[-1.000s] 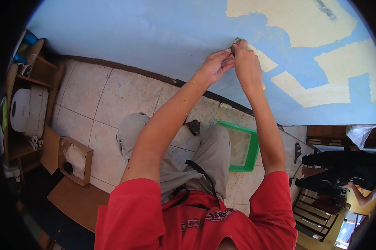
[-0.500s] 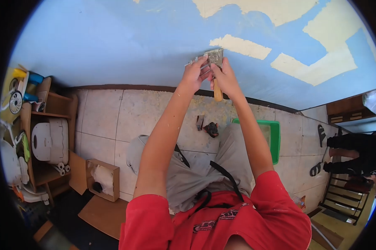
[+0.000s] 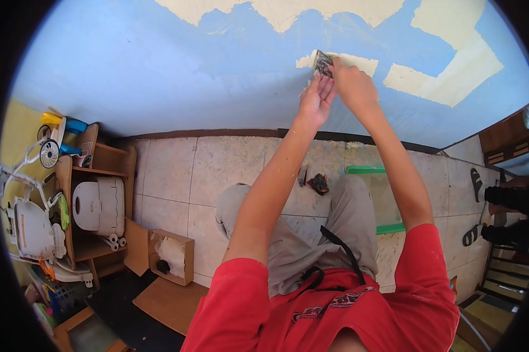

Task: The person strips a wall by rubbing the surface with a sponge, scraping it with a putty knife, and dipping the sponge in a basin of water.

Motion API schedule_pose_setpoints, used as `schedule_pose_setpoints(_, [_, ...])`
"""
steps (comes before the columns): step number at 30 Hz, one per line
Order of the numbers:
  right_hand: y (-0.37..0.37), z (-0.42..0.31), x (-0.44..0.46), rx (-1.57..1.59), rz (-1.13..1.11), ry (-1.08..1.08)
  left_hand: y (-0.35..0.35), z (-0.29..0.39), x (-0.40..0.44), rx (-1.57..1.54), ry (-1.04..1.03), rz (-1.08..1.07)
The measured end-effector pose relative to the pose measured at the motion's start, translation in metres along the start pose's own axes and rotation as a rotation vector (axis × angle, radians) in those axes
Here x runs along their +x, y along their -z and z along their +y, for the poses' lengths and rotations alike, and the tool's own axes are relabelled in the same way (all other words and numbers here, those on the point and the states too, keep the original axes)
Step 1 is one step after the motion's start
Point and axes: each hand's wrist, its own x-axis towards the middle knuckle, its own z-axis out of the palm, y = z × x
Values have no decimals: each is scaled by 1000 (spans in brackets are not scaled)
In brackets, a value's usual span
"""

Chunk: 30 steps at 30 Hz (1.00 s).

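My right hand (image 3: 358, 88) is closed around a scraper (image 3: 322, 63) whose wide metal blade is smeared with pale residue. Its handle is hidden by the hand. The blade lies against the blue wall (image 3: 159, 76), beside a bare cream strip (image 3: 358, 63) where paint is off. Just below the blade, my left hand (image 3: 316, 105) has its palm turned up and its fingers stretched towards the scraper. Small pale flakes show at its left edge; whether they rest on the fingers I cannot tell.
On the tiled floor (image 3: 165, 170) lie a dark crumpled object (image 3: 318, 184) and a green-rimmed tray (image 3: 390, 229). Left are a wooden shelf (image 3: 103, 252), a white appliance (image 3: 100, 202) and an open cardboard box (image 3: 185, 258). Another person's sandalled feet (image 3: 472, 234) are at right.
The scraper has moved up and right onto the wall beside the cream strip, and its handle is now covered by my right hand. My left hand has followed, its fingers straighter. The view has shifted.
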Motion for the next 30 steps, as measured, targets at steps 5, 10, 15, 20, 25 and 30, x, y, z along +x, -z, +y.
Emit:
schedule_pose_setpoints(5, [-4,3,6,-109,98,118,-4,-3,15,-133,-63,9])
schedule_pose_setpoints(10, [-19,1,1,-128,113,93,5,-1,19,-159,-55,-22])
schedule_pose_setpoints(15, [-22,-9,5,-135,117,103,10,4,23,-192,-49,-43])
schedule_pose_setpoints(20, [-28,-20,5,-83,141,98,16,16,21,-151,-37,-64])
schedule_pose_setpoints(25, [-37,-33,9,-43,125,87,24,28,16,-144,-82,39])
schedule_pose_setpoints(30, [-36,-36,6,-37,116,34,23,31,3,-96,-64,24])
